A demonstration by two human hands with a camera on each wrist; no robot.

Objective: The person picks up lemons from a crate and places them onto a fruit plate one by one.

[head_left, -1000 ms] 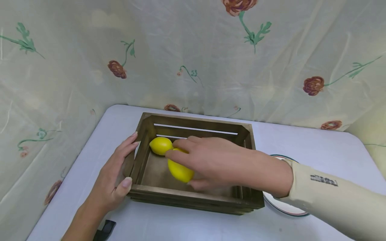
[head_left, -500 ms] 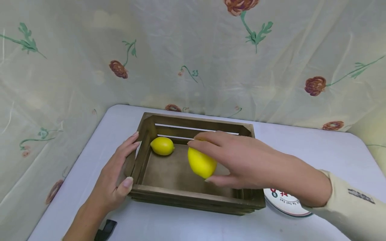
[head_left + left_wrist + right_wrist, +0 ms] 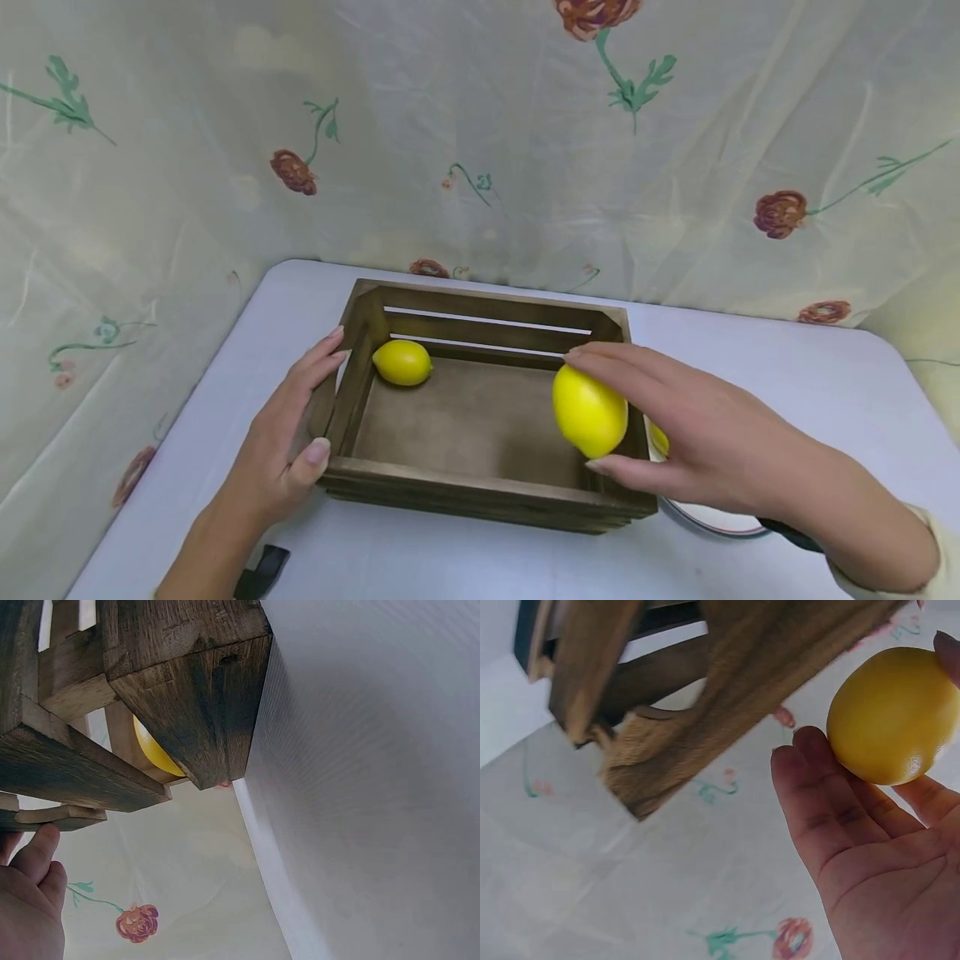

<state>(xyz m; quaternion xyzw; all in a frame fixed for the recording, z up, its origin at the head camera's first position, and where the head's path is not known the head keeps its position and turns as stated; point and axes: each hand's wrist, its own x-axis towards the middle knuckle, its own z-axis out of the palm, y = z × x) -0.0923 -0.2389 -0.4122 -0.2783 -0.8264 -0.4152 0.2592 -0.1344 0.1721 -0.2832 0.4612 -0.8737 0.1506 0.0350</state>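
A yellow lemon (image 3: pixel 590 411) is pinched between the fingers and thumb of my right hand (image 3: pixel 708 433), over the right end of a dark wooden crate (image 3: pixel 487 483). The right wrist view shows this lemon (image 3: pixel 892 716) beside the crate's slats. Another lemon (image 3: pixel 402 362) lies in the crate's back left corner. My left hand (image 3: pixel 281 433) rests against the crate's left end, fingers extended along the rim and thumb at the near corner. Part of a further yellow lemon (image 3: pixel 659 439) shows behind my right hand, beyond the crate's right wall.
A white plate (image 3: pixel 712 518) with a dark rim sits right of the crate, partly covered by my right hand. The white table (image 3: pixel 450 562) backs onto a flowered curtain (image 3: pixel 510 225). A black object (image 3: pixel 262 573) is by my left wrist.
My right hand has lifted the lemon from near the crate's left side and carried it right, to the crate's right end. My left hand has stayed in place.
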